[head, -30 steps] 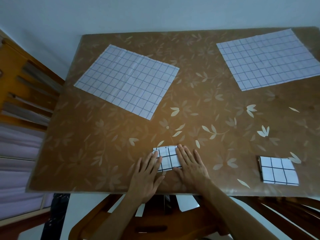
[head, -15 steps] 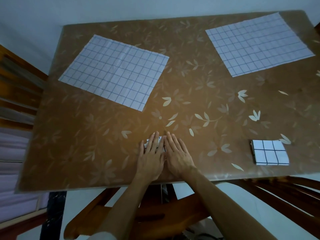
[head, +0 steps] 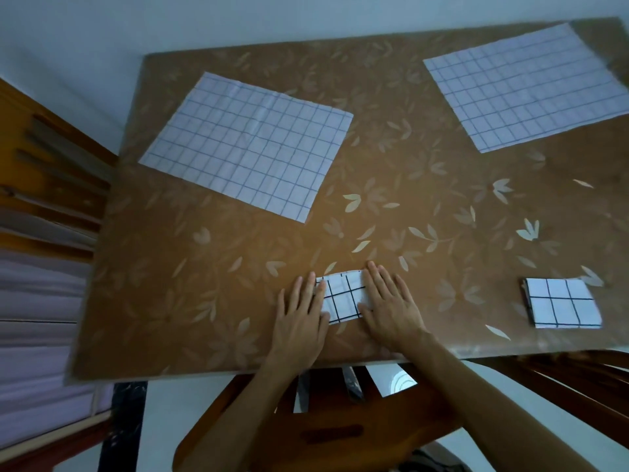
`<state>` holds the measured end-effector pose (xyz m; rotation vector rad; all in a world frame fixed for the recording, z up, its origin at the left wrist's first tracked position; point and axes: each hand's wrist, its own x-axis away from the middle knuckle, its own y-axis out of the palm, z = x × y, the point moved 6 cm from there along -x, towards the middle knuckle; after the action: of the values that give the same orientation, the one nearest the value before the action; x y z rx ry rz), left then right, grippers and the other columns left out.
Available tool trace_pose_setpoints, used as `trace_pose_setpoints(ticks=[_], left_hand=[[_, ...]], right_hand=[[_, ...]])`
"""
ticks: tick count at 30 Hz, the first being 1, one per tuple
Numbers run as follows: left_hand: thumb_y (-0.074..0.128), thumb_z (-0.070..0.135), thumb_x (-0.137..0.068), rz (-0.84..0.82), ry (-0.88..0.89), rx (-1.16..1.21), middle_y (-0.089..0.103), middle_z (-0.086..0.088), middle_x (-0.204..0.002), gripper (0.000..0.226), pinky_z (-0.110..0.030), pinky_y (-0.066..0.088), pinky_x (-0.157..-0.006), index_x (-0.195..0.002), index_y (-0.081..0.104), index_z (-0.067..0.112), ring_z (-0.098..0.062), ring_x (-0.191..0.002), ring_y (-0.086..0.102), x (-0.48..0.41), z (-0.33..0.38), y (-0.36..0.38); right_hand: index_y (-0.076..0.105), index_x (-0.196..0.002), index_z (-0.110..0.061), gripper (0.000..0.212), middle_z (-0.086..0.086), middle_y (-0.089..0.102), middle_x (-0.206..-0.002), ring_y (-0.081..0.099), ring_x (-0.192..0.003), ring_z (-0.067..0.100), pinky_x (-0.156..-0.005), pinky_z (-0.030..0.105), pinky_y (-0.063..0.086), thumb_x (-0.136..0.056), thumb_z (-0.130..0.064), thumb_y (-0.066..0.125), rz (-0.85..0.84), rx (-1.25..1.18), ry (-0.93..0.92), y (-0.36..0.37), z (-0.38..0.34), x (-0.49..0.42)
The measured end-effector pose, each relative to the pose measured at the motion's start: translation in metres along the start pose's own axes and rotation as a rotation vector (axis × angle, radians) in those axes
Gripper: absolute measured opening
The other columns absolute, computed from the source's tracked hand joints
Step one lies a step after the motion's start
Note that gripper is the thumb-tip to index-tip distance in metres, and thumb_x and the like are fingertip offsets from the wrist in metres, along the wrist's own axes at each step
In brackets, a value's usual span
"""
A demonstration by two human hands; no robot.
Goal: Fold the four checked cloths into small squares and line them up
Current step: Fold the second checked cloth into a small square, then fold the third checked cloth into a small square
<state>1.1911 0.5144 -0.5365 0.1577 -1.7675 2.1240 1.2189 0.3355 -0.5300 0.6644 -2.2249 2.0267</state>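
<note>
Both palms lie flat, fingers straight: left hand and right hand press the ends of the folded checked cloth near the front edge of the table. Lifted too soon, its layers could spring open or skid out of line with the finished square.

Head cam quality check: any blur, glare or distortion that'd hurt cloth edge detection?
Head view: dim, cool light, left hand and right hand read dark; wide-angle bowing curves the table edges; smear along the left margin; grid on the folded cloth between the hands is crisp; soft sheen on the table's near right corner.
</note>
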Motion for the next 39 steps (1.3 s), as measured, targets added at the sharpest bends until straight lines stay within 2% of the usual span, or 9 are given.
trace_pose_setpoints(ticks=[4, 7, 10, 13, 15, 20, 25, 34, 39], left_hand=[[0.026, 0.04, -0.105, 0.01, -0.022, 0.223, 0.02, -0.003, -0.164, 0.06, -0.042, 0.022, -0.121, -0.159, 0.006, 0.022, -0.017, -0.149, 0.022, 0.0, -0.016, -0.037], [0.038, 0.034, -0.104, 0.04, -0.058, 0.281, 0.04, -0.003, -0.154, 0.056, -0.037, 0.036, -0.113, -0.156, 0.023, 0.019, -0.02, -0.138, 0.041, -0.003, -0.036, -0.067], [0.046, 0.029, -0.102, 0.012, -0.103, 0.282, 0.055, 0.0, -0.14, 0.041, -0.033, 0.044, -0.101, -0.142, 0.046, 0.022, -0.019, -0.126, 0.053, -0.007, -0.062, -0.085], [0.053, 0.021, -0.096, 0.011, -0.119, 0.299, 0.066, 0.005, -0.122, 0.028, -0.03, 0.05, -0.087, -0.122, 0.06, 0.028, -0.015, -0.108, 0.063, -0.009, -0.083, -0.102], [0.054, 0.017, -0.095, 0.003, -0.138, 0.297, 0.068, 0.004, -0.117, 0.022, -0.03, 0.05, -0.086, -0.113, 0.065, 0.025, -0.015, -0.107, 0.063, -0.01, -0.095, -0.112], [0.056, 0.019, -0.096, -0.013, -0.19, 0.287, 0.072, -0.001, -0.114, 0.023, -0.033, 0.053, -0.09, -0.115, 0.067, 0.017, -0.018, -0.105, 0.066, -0.009, -0.126, -0.13], [0.055, 0.026, -0.097, -0.022, -0.211, 0.301, 0.074, 0.0, -0.107, 0.021, -0.033, 0.056, -0.084, -0.112, 0.069, 0.022, -0.018, -0.097, 0.069, -0.007, -0.153, -0.139], [0.058, 0.016, -0.094, -0.055, -0.112, 0.301, 0.073, -0.001, -0.11, 0.023, -0.021, 0.049, -0.083, -0.113, 0.07, 0.018, -0.016, -0.101, 0.068, -0.011, -0.23, -0.15], [0.055, 0.017, -0.098, -0.11, -0.001, 0.266, 0.068, 0.003, -0.111, 0.021, -0.017, 0.05, -0.064, -0.115, 0.066, 0.02, -0.016, -0.097, 0.066, -0.02, -0.302, -0.172]], right_hand=[[0.02, -0.153, -0.011, 0.068, 0.008, 0.015, -0.163, 0.013, -0.15, 0.025, -0.121, 0.04, 0.01, -0.095, -0.035, 0.046, 0.021, -0.144, 0.033, -0.024, -0.013, -0.007], [0.031, -0.149, -0.017, 0.06, 0.006, 0.035, -0.153, 0.038, -0.136, 0.029, -0.111, 0.042, 0.03, -0.093, -0.028, 0.052, 0.135, -0.334, 0.073, -0.051, -0.021, -0.01], [0.044, -0.14, -0.017, 0.046, 0.01, 0.056, -0.128, 0.057, -0.111, 0.032, -0.091, 0.042, 0.048, -0.095, -0.025, 0.051, 0.121, -0.42, 0.13, -0.064, -0.028, -0.017], [0.055, -0.128, -0.022, 0.036, 0.01, 0.066, -0.106, 0.065, -0.094, 0.031, -0.073, 0.039, 0.053, -0.092, -0.02, 0.051, 0.078, -0.452, 0.141, -0.075, -0.042, -0.022], [0.063, -0.117, -0.022, 0.03, 0.005, 0.071, -0.102, 0.067, -0.089, 0.027, -0.068, 0.036, 0.055, -0.09, -0.019, 0.051, 0.065, -0.438, 0.146, -0.08, -0.052, -0.027], [0.066, -0.101, -0.019, 0.018, 0.001, 0.073, -0.092, 0.068, -0.085, 0.025, -0.066, 0.034, 0.054, -0.093, -0.027, 0.051, 0.051, -0.425, 0.13, -0.093, -0.08, -0.04], [0.067, -0.117, -0.02, 0.033, 0.001, 0.073, -0.104, 0.067, -0.098, 0.027, -0.079, 0.035, 0.054, -0.089, -0.023, 0.05, 0.01, -0.424, 0.177, -0.103, -0.109, -0.051], [0.068, -0.113, -0.017, 0.028, 0.002, 0.071, -0.107, 0.067, -0.092, 0.02, -0.078, 0.037, 0.057, -0.091, -0.023, 0.051, 0.004, -0.437, 0.23, -0.094, -0.187, -0.074], [0.069, -0.115, -0.015, 0.031, 0.005, 0.072, -0.11, 0.068, -0.096, 0.023, -0.081, 0.037, 0.057, -0.094, -0.024, 0.049, 0.044, -0.448, 0.349, -0.09, -0.248, -0.092]])
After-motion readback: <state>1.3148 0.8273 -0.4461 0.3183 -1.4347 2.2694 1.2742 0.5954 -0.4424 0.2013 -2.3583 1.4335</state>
